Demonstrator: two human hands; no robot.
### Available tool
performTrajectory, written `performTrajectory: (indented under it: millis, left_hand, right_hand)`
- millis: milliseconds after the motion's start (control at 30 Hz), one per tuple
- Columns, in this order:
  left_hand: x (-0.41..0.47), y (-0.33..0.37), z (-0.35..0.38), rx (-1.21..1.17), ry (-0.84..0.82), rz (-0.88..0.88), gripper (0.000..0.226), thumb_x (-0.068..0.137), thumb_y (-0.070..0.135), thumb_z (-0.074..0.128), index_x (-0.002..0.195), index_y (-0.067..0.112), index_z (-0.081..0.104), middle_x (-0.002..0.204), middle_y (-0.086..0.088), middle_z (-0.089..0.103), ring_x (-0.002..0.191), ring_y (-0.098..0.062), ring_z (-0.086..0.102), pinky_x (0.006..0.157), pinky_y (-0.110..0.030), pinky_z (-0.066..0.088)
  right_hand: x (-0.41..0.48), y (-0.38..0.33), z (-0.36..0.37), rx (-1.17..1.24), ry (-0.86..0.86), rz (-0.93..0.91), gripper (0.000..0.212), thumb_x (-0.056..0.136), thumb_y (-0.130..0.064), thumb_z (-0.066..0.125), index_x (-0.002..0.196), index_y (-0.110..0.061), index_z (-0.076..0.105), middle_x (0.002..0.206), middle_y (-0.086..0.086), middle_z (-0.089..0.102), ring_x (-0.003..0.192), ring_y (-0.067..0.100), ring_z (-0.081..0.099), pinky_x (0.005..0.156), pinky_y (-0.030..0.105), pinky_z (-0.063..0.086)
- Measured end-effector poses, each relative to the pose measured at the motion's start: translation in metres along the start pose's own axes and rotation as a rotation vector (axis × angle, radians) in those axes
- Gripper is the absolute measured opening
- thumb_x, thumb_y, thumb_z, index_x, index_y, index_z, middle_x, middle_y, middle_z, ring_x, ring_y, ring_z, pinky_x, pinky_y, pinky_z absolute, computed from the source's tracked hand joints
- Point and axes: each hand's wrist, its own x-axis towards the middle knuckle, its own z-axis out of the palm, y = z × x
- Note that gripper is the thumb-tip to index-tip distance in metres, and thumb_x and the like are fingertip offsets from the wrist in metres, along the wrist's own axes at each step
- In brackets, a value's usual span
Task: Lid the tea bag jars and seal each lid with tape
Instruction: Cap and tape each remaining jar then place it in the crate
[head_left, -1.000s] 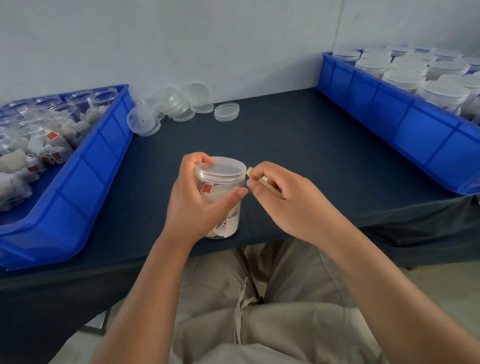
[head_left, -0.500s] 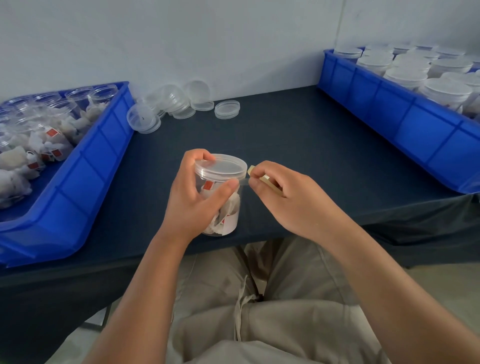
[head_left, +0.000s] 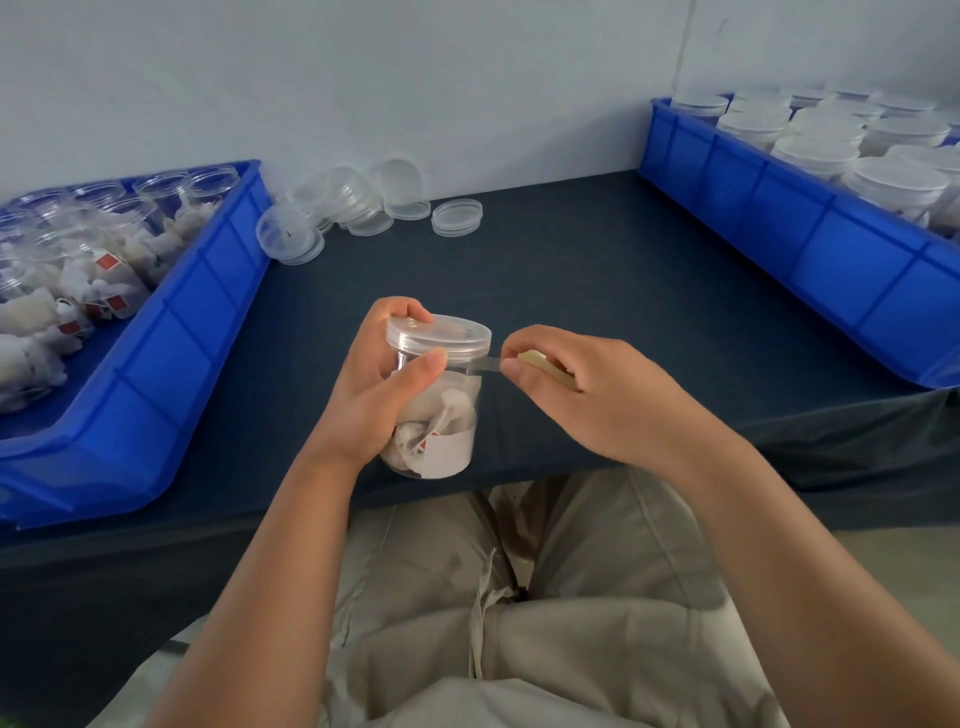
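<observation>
Head: left hand (head_left: 374, 400) grips jar (head_left: 449, 441); right hand (head_left: 597, 400) pinches tape roll (head_left: 540, 362), strip (head_left: 485, 367) to lid (head_left: 441, 332) now drawn longer.

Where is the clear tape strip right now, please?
Centre of the head view: the clear tape strip spans from the lidded clear plastic jar in the left hand to the right hand.

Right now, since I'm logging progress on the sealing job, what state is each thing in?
held jar: lidded, gripped by the left hand.
lid: on the held jar, taping unfinished.
tape strip: stretched from the lid's rim to the right hand.
tape roll: pinched in the right hand.
left-bin jars: open, holding tea bags.
right-bin jars: lidded.
loose lids: off, lying on the table.
</observation>
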Motion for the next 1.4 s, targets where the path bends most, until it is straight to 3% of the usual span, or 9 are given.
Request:
performTrajectory:
  millis: [233, 433, 633, 767, 867, 1000, 1100, 1267, 1400]
  left_hand:
    - [0.0, -0.003, 0.004, -0.233, -0.104, -0.067, 0.056, 0.084, 0.062, 0.079, 0.119, 0.024, 0.057, 0.108, -0.004, 0.061, 0.092, -0.019, 0.062, 0.076, -0.03, 0.054]
    - [-0.003, -0.005, 0.016, -0.444, -0.186, -0.252, 0.097, 0.075, 0.069, 0.083, 0.146, 0.011, 0.051, 0.122, -0.013, 0.066, 0.1, -0.023, 0.068, 0.083, -0.034, 0.059]
    - [0.0, -0.009, 0.017, -0.365, -0.2, -0.241, 0.083, 0.079, 0.073, 0.078, 0.135, 0.013, 0.064, 0.115, -0.004, 0.075, 0.099, -0.017, 0.073, 0.082, -0.031, 0.06]
    - [0.003, -0.008, 0.013, -0.231, -0.229, -0.164, 0.089, 0.086, 0.073, 0.071, 0.147, 0.01, 0.058, 0.127, -0.009, 0.073, 0.11, -0.022, 0.072, 0.089, -0.032, 0.058]
    - [0.0, -0.005, 0.006, -0.168, -0.165, -0.152, 0.089, 0.087, 0.071, 0.073, 0.147, 0.009, 0.051, 0.132, -0.005, 0.069, 0.12, -0.023, 0.067, 0.095, -0.033, 0.056]
    - [-0.009, 0.005, -0.002, 0.156, -0.123, -0.066, 0.052, 0.103, 0.063, 0.051, 0.141, 0.028, 0.058, 0.136, 0.009, 0.066, 0.132, -0.016, 0.061, 0.102, -0.028, 0.054]
    - [-0.018, 0.016, -0.001, 0.243, -0.039, -0.049, 0.046, 0.105, 0.058, 0.047, 0.148, 0.042, 0.049, 0.14, 0.034, 0.059, 0.134, 0.007, 0.053, 0.099, -0.008, 0.046]
    - [-0.035, 0.03, 0.026, 0.205, 0.051, -0.1, 0.086, 0.084, 0.069, 0.063, 0.158, 0.035, 0.036, 0.14, 0.026, 0.06, 0.129, 0.005, 0.058, 0.1, -0.014, 0.049]
    - [-0.035, 0.036, 0.055, 0.211, 0.293, -0.116, 0.098, 0.064, 0.079, 0.07, 0.149, 0.04, 0.041, 0.13, 0.031, 0.057, 0.119, 0.015, 0.057, 0.089, -0.001, 0.043]
  right_hand:
    - [0.005, 0.01, -0.012, 0.062, -0.082, 0.053, 0.052, 0.083, -0.094, 0.034, 0.118, -0.061, 0.056, 0.094, -0.008, 0.069, 0.084, 0.013, 0.066, 0.08, 0.046, 0.062]
    - [0.007, 0.01, -0.007, 0.072, -0.075, 0.056, 0.056, 0.078, -0.1, 0.032, 0.113, -0.064, 0.056, 0.09, -0.006, 0.07, 0.078, 0.016, 0.067, 0.074, 0.048, 0.062]
    - [0.01, 0.013, -0.006, 0.109, -0.078, 0.057, 0.07, 0.067, -0.11, 0.029, 0.119, -0.068, 0.052, 0.109, -0.018, 0.069, 0.094, 0.008, 0.066, 0.08, 0.039, 0.063]
    - [0.007, 0.015, -0.005, 0.126, -0.081, 0.047, 0.064, 0.074, -0.105, 0.037, 0.124, -0.067, 0.049, 0.114, -0.028, 0.065, 0.101, 0.0, 0.061, 0.086, 0.032, 0.058]
    - [0.007, 0.013, -0.005, 0.137, -0.022, 0.057, 0.063, 0.074, -0.103, 0.039, 0.123, -0.066, 0.05, 0.11, -0.024, 0.066, 0.097, 0.0, 0.062, 0.082, 0.031, 0.058]
    - [0.005, 0.007, -0.003, 0.126, 0.019, 0.061, 0.057, 0.076, -0.101, 0.041, 0.119, -0.063, 0.049, 0.11, -0.02, 0.069, 0.096, 0.004, 0.063, 0.079, 0.032, 0.059]
    - [0.001, -0.001, 0.001, 0.104, 0.06, 0.078, 0.06, 0.079, -0.097, 0.041, 0.124, -0.058, 0.051, 0.106, -0.029, 0.065, 0.093, -0.002, 0.061, 0.076, 0.026, 0.055]
    - [-0.003, -0.012, 0.004, 0.062, 0.111, 0.097, 0.054, 0.084, -0.09, 0.047, 0.12, -0.05, 0.054, 0.091, -0.022, 0.066, 0.082, 0.001, 0.062, 0.069, 0.027, 0.052]
    - [-0.006, -0.016, 0.003, 0.046, 0.084, 0.082, 0.057, 0.082, -0.086, 0.043, 0.125, -0.05, 0.054, 0.092, -0.02, 0.067, 0.083, 0.003, 0.062, 0.069, 0.028, 0.054]
